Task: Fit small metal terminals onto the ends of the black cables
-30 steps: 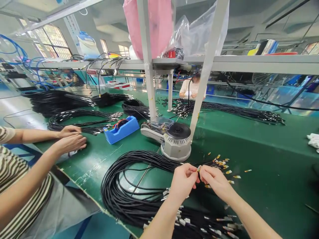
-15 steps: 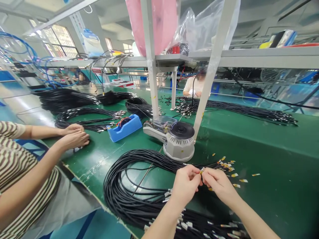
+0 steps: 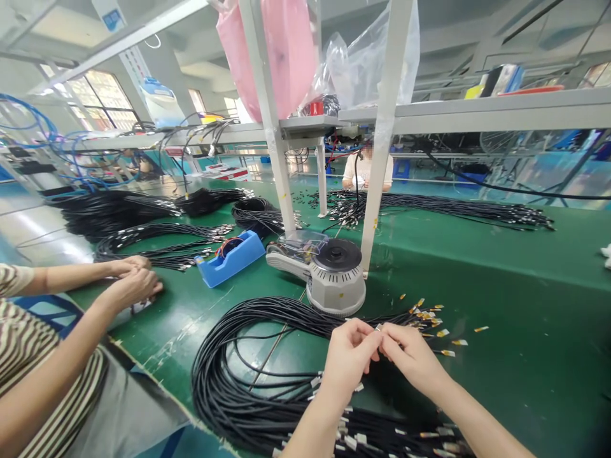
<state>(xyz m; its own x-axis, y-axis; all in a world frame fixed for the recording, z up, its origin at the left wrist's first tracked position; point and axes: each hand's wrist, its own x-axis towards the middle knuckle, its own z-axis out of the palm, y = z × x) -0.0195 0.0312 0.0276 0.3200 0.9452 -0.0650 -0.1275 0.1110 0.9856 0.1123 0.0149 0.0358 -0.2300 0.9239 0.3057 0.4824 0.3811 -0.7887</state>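
While the two hands meet over the green worktop (image 3: pixel 501 280), I see a small cable end (image 3: pixel 378 327) pinched between them, just in front of the grey tape dispenser (image 3: pixel 335 275). My left hand (image 3: pixel 347 357) closes its fingers (image 3: pixel 370 336) on that end from one side, and my right hand (image 3: pixel 411 357) closes on it from the other, fingertips touching. Compared with a second ago, the hands sit in almost the same place and the grip looks unchanged; the little yellowish flash that showed at the pinch half a second ago is now mostly hidden, so I judge the bit of tape is being pressed around the end rather than freshly picked up. The black cable coil (image 3: pixel 248 375) lies beside my left wrist, its tagged ends spreading toward me. Small yellow tape pieces (image 3: pixel 432 318) lie scattered just beyond the right hand. Further left, a co-worker's hands (image 3: pixel 131 280) rest near the blue tape holder (image 3: pixel 230 257).
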